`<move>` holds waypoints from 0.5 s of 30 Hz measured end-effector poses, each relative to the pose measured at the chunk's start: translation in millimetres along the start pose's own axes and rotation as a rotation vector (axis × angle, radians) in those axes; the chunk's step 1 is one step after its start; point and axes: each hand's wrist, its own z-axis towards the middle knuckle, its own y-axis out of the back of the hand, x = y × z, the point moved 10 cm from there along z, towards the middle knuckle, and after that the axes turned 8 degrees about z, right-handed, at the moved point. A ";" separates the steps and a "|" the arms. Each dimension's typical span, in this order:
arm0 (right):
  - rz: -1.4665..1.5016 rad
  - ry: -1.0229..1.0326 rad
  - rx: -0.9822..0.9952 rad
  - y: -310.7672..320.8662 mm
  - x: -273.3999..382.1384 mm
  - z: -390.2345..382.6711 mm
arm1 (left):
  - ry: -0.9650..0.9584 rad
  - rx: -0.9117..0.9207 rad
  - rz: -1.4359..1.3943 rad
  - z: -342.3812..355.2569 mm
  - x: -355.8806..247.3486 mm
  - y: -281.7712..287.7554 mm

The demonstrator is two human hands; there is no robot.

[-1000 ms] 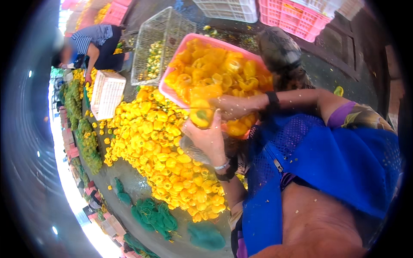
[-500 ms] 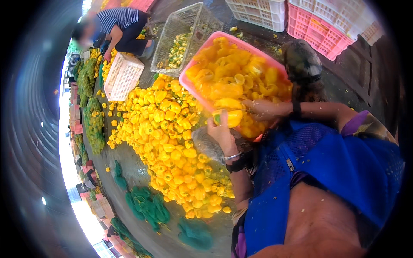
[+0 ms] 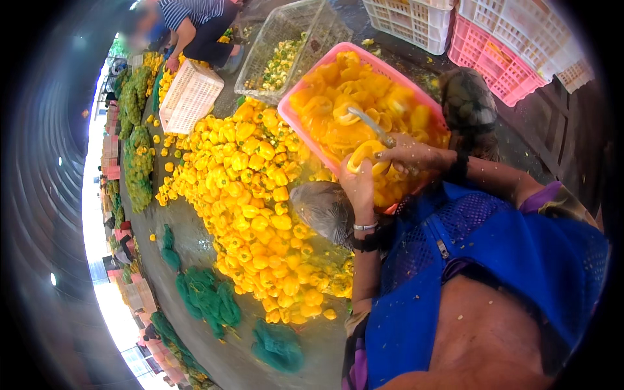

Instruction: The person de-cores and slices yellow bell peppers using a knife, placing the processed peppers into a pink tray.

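My left hand [image 3: 357,187] is closed around a yellow bell pepper [image 3: 365,155], over the near edge of a pink crate [image 3: 403,77]. The pepper looks cut open at its upper side. In my right hand [image 3: 415,156] is a slim grey metal tool [image 3: 369,122], its bent blade-like end pointing up and left; its exact kind is unclear. Both hands are close together, the tool just above the pepper. Hollowed yellow pepper pieces [image 3: 338,84] fill the crate beneath them. A large heap of whole yellow bell peppers [image 3: 244,195] lies on the floor to the left.
A pale mesh crate [image 3: 250,84] with pepper scraps stands beyond the pink one. White crates [image 3: 406,26] and a pink stacked crate [image 3: 494,55] are at the far right. Green nets [image 3: 208,302] lie on the floor. A person [image 3: 201,29] bends near a tilted white crate [image 3: 188,97].
My left hand has drawn slightly right and closer to my right hand with the pepper. The metal tool now shows raised above the pepper; before, it was not visible. The view has shifted a little.
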 end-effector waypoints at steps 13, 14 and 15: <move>-0.650 0.658 -0.227 14.4 44.8 -16.7 | -0.025 0.087 0.215 -12.5 3.4 -1.6; -0.506 0.526 -0.161 24.9 25.0 -10.2 | -0.048 0.091 0.237 -13.6 8.7 -1.6; -0.356 0.395 -0.095 20.9 19.0 -8.1 | -0.068 0.111 0.293 -14.5 7.0 -0.1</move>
